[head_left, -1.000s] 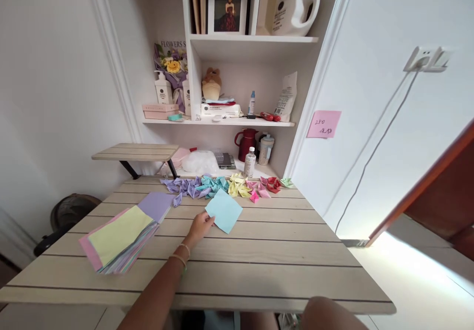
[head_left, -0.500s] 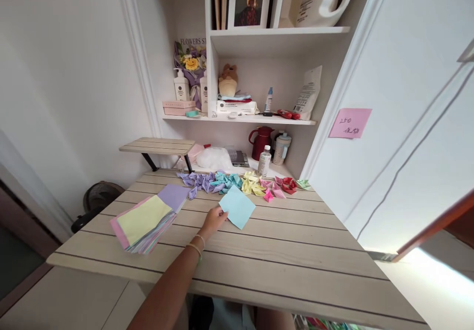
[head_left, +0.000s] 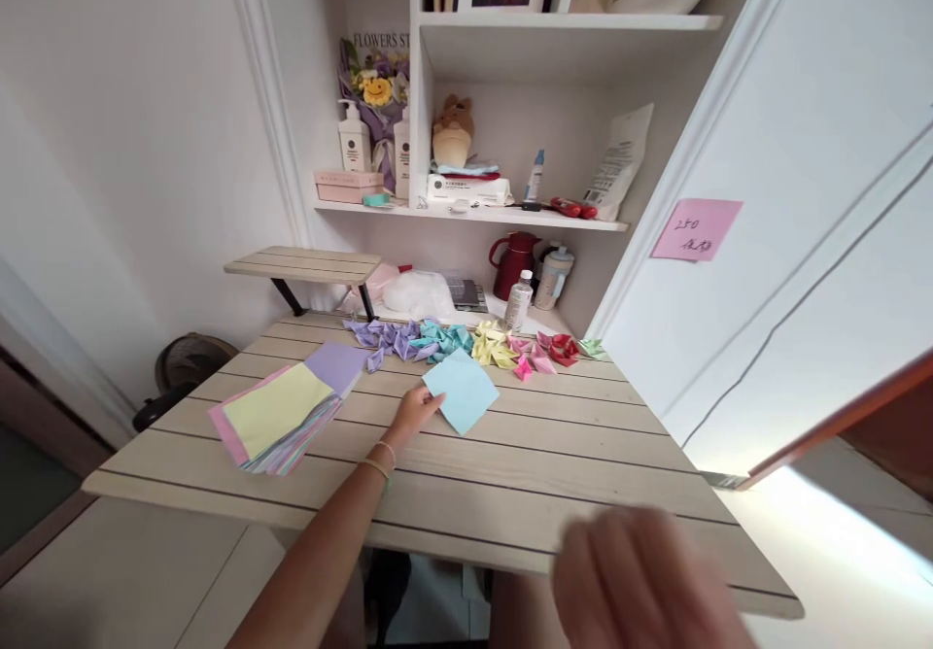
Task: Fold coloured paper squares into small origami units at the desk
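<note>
My left hand (head_left: 414, 409) reaches out over the wooden table (head_left: 510, 484) and pinches the left corner of a light blue square paper sheet (head_left: 462, 392) that lies flat. My right hand (head_left: 641, 581) rises at the bottom of the view, close to the camera and smeared by motion, so its fingers cannot be read. A fanned stack of coloured paper sheets (head_left: 281, 416), yellow on top with purple behind, lies left of my left hand. A row of folded paper pieces (head_left: 466, 341) in purple, teal, yellow, pink and red runs along the table's far edge.
Shelves behind hold lotion bottles (head_left: 354, 144), a flower bouquet (head_left: 375, 90), a plush toy (head_left: 452, 132), a red jug (head_left: 514, 265) and a water bottle (head_left: 517, 301). A small wooden riser (head_left: 302, 265) stands far left. A pink note (head_left: 696, 228) sticks on the right wall.
My right hand has come up into view at the bottom right. The camera has shifted; my left hand stays on the blue sheet's corner.
</note>
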Motion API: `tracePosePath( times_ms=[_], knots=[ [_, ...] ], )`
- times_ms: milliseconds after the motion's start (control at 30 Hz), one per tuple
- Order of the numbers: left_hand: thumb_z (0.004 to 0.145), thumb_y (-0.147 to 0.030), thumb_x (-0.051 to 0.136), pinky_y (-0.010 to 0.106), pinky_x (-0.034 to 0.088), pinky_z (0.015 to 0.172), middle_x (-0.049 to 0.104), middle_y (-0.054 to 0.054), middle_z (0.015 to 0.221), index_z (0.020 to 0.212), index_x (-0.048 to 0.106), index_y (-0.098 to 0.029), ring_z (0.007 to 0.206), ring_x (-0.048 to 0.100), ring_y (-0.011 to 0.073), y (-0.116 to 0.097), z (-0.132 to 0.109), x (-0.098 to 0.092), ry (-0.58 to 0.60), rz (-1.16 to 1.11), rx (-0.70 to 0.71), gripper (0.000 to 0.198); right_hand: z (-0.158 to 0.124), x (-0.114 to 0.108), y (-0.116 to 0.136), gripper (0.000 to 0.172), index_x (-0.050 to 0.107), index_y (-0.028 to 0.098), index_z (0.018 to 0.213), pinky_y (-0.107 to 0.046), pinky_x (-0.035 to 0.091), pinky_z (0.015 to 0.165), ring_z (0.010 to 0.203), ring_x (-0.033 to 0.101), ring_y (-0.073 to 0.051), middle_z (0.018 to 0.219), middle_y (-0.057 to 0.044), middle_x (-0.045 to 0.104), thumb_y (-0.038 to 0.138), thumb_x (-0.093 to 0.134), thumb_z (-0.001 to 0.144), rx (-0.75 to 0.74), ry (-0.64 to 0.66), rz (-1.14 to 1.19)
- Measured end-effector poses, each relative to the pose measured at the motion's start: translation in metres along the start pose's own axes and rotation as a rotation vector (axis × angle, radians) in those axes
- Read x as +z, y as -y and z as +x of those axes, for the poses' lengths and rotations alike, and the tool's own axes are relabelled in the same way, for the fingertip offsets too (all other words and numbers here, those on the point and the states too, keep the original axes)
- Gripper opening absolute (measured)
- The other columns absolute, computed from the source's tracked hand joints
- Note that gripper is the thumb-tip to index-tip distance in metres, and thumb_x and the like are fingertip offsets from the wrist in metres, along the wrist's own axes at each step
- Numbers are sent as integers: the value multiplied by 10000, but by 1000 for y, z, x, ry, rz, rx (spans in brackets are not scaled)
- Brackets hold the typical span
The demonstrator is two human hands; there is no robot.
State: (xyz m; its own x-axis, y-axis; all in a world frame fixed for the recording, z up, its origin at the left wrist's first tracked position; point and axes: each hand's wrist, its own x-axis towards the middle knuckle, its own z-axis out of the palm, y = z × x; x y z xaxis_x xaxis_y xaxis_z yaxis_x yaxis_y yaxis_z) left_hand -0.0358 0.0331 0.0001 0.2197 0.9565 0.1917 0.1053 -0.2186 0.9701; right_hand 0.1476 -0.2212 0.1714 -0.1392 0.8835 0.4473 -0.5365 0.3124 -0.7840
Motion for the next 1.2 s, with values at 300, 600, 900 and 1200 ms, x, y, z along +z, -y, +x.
tracePosePath(
  times_ms=[300, 600, 900, 1200],
  knots=[
    [655, -545, 644, 269, 454, 645, 656, 39, 680, 781, 641, -119, 720, 598, 201, 9, 7, -4, -111, -154, -65, 445, 91, -121, -128, 723, 492, 177, 425, -312, 432, 735, 813, 601, -214, 721, -95, 663, 764, 245, 768, 315, -526, -361],
    [597, -547, 701, 292, 470, 714, 690, 67, 767, 888, 647, -112, 789, 623, 217, 9, 19, -9, -155, -340, -92, 526, 153, -155, -185, 450, 696, 147, 847, -198, 331, 452, 544, 511, -122, 654, -34, 636, 546, 679, 640, 618, -325, -472],
    [635, -455, 724, 345, 485, 756, 714, 93, 860, 1054, 610, -116, 815, 651, 245, 10, 29, -13, -11, -379, -159, 551, 148, -165, -210, 376, 672, 145, 814, -223, 378, 486, 585, 505, -142, 679, -8, 626, 440, 743, 591, 284, -368, -492],
    [713, -464, 647, 270, 449, 669, 668, 33, 732, 970, 585, -156, 710, 610, 183, 4, 27, -16, 52, -271, -139, 406, 145, -172, -213, 435, 673, 172, 943, -281, 458, 587, 649, 576, -194, 761, -43, 677, 478, 699, 634, 290, -367, -252]
  ],
)
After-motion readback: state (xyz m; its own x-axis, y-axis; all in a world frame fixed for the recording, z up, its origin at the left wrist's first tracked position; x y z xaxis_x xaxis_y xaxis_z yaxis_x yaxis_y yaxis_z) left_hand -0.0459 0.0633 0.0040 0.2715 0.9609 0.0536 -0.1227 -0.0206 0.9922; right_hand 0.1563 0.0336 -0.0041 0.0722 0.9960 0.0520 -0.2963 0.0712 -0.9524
